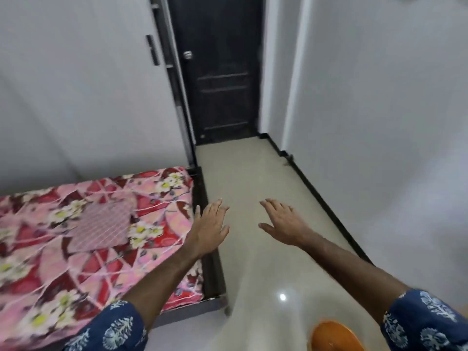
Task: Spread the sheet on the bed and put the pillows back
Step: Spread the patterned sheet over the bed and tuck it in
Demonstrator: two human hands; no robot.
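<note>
**Both hands out flat, holding nothing, beside the bed**

Your left hand [210, 228] sits at frame centre, fingers straight and spread, palm down, nothing in its grip. It hovers over the dark bed frame [211, 264] edge, right at the corner of the mattress. Your right hand [282, 224] is just right of centre, fingers also extended and apart, empty, over the cream floor [243, 173]. Both hands are apart from each other.

The floral sheet [88, 239], pink and red with white flowers, lies across the bed in the lower left of the frame, somewhat wrinkled; picture is blurry there. No pillows in view.

Blue printed sleeves [114, 328] show at the bottom edge. A dark door [217, 72] stands top centre. An orange round object [334, 336], partly cut off, sits bottom right.
</note>
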